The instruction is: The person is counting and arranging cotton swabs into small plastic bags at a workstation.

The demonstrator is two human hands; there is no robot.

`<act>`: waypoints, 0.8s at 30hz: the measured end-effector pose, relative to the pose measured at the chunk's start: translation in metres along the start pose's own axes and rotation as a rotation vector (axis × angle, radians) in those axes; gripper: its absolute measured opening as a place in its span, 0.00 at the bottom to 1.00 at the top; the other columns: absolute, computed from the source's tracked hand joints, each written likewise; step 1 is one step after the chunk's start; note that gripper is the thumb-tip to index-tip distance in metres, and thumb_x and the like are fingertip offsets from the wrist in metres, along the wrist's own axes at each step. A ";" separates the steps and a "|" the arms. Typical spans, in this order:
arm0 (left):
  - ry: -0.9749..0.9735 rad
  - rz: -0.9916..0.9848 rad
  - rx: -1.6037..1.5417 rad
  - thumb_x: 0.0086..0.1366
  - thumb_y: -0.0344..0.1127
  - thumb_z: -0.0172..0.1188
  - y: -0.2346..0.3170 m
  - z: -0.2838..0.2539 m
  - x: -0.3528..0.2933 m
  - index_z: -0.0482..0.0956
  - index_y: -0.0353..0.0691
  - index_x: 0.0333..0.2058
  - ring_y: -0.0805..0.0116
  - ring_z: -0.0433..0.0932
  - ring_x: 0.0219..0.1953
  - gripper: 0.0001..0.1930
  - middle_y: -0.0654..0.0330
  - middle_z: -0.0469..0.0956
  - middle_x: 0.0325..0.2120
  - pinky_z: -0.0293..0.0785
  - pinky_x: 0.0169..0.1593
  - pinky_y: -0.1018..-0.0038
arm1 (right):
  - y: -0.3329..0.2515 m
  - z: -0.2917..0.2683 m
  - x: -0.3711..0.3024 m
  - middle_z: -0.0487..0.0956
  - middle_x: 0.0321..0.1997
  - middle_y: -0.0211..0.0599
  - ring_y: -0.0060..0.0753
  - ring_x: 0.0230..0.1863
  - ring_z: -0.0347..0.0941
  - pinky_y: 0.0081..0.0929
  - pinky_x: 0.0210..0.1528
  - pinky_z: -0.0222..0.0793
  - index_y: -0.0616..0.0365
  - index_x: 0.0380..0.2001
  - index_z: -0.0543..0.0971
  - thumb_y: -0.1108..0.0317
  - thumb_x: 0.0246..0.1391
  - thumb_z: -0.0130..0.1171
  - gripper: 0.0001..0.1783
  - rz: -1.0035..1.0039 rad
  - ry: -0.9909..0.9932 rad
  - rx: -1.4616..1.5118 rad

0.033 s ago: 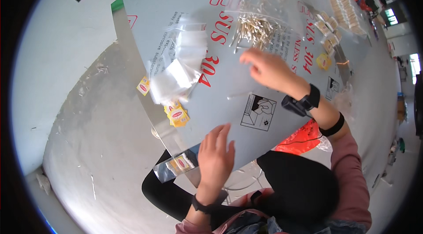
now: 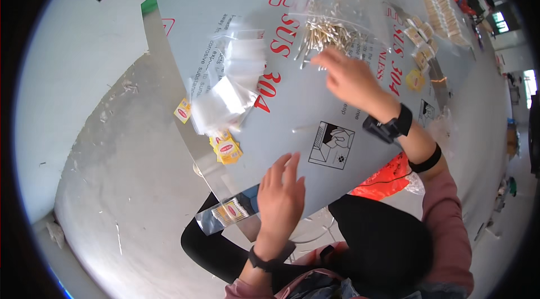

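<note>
My right hand [image 2: 355,86] reaches over the far middle of the table, fingers stretched forward and thumb a little apart. Its fingertips are at the near edge of a loose pile of cotton swabs [image 2: 326,33] lying by a clear plastic bag. I see nothing held in it. My left hand [image 2: 280,200] hovers at the near table edge, fingers stretched out and nothing in them. Beside it, a small clear bag of cotton swabs [image 2: 229,212] with a yellow-and-red label lies at the table corner. A single pale stick [image 2: 304,129], probably a swab, lies between my hands.
Clear plastic bags [image 2: 228,102] lie stacked on the left of the film-covered table [image 2: 270,153], with yellow cards [image 2: 227,150] below them. Filled packs [image 2: 421,40] and rows of swab bundles [image 2: 445,15] are at the far right. A red bag [image 2: 382,181] sits under the right edge.
My right hand has moved slightly away from me, up to the swab pile. My left hand has shifted slightly to the right and up.
</note>
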State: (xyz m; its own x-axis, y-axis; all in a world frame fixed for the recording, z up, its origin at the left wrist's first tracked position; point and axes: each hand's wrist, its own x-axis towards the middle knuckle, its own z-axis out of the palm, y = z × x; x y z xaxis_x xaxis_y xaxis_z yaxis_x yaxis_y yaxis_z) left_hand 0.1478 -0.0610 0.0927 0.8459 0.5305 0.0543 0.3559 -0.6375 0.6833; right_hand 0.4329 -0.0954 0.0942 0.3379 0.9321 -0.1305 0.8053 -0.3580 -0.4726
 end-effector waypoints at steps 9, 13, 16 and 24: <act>-0.009 -0.051 -0.006 0.53 0.26 0.70 0.000 0.049 0.063 0.79 0.43 0.48 0.59 0.76 0.40 0.22 0.59 0.74 0.44 0.76 0.41 0.65 | 0.064 0.001 0.033 0.75 0.42 0.32 0.37 0.36 0.78 0.35 0.34 0.76 0.55 0.40 0.78 0.79 0.49 0.61 0.13 -0.324 0.362 -0.440; 0.056 -0.002 -0.066 0.52 0.26 0.71 -0.002 0.055 0.063 0.81 0.41 0.35 0.59 0.76 0.35 0.11 0.61 0.75 0.34 0.74 0.36 0.67 | 0.067 0.006 0.030 0.74 0.36 0.32 0.36 0.32 0.77 0.33 0.31 0.75 0.57 0.35 0.78 0.78 0.48 0.63 0.09 -0.376 0.428 -0.345; 0.069 0.025 -0.087 0.53 0.25 0.70 -0.008 0.058 0.054 0.81 0.40 0.32 0.59 0.76 0.33 0.09 0.61 0.75 0.31 0.74 0.35 0.66 | 0.046 0.004 0.014 0.72 0.35 0.34 0.36 0.31 0.76 0.31 0.29 0.74 0.59 0.33 0.76 0.78 0.47 0.63 0.09 -0.431 0.499 -0.287; 0.085 -0.040 -0.068 0.52 0.22 0.70 -0.009 0.049 0.041 0.81 0.38 0.32 0.56 0.76 0.33 0.09 0.58 0.76 0.31 0.74 0.36 0.65 | -0.039 0.060 -0.054 0.76 0.47 0.42 0.37 0.36 0.78 0.31 0.36 0.76 0.61 0.44 0.78 0.81 0.45 0.63 0.18 -0.281 0.150 -0.028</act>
State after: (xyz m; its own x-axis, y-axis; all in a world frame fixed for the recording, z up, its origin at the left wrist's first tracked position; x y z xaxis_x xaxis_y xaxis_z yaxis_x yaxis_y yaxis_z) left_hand 0.1987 -0.0604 0.0529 0.7938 0.6022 0.0854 0.3587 -0.5769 0.7338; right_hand 0.3539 -0.1283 0.0670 0.1668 0.9771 0.1324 0.8894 -0.0912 -0.4479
